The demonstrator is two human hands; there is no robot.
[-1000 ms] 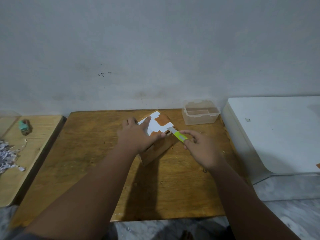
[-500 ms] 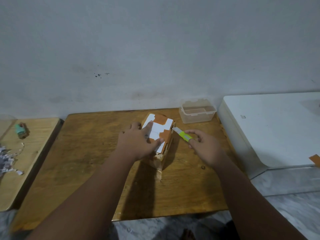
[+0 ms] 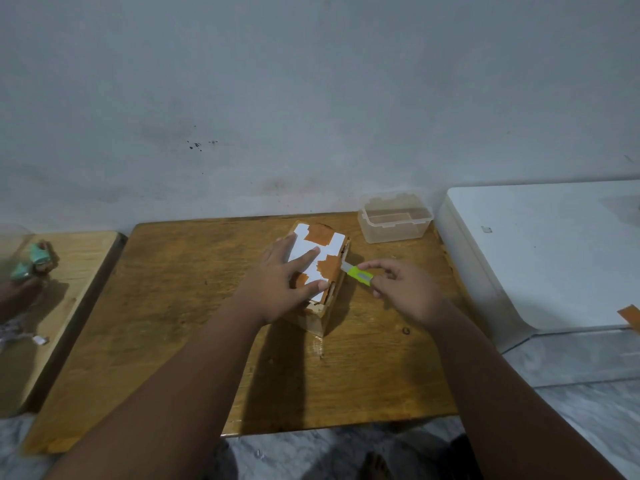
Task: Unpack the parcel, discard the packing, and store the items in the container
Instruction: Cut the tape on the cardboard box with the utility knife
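A brown wooden table (image 3: 194, 317) stands against a grey wall, its top worn and glossy. Near the middle of its far half sits a cardboard parcel (image 3: 320, 268), patched on top with white labels and brown tape, its long side running away from the viewer. At the far right corner stands a clear plastic container (image 3: 394, 220) with no lid, well apart from the parcel. Just left of the table lies a paler wooden board (image 3: 79, 268); a teal object (image 3: 33, 263) rests on its far end and small bits of shredded paper (image 3: 38, 339) lie near its left edge.
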